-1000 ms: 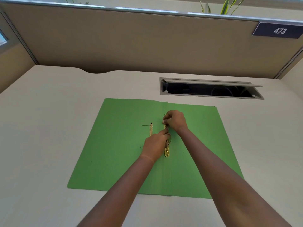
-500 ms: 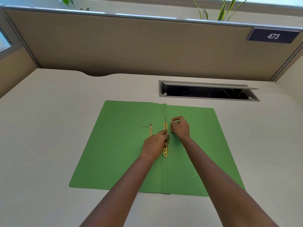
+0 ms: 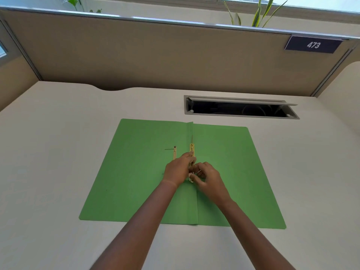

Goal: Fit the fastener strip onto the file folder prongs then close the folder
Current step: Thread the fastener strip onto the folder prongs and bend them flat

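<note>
A green file folder (image 3: 140, 172) lies open flat on the desk. A gold fastener strip (image 3: 191, 150) runs along the folder's centre crease, with a thin prong standing up at its far end. My left hand (image 3: 180, 168) presses its fingers on the middle of that strip. My right hand (image 3: 207, 177) pinches at the strip's near end, where the lower prong is hidden by my fingers. A second gold metal piece (image 3: 174, 153) lies on the left flap, partly behind my left hand.
The cream desk (image 3: 58, 152) is bounded by beige partition walls. An open cable hatch (image 3: 239, 108) sits in the desk just beyond the folder's right half. A sign reading 473 (image 3: 313, 44) hangs on the partition.
My right hand has come from the strip's far end down to its near end. The left hand has stayed on the strip. The far prong now stands free.
</note>
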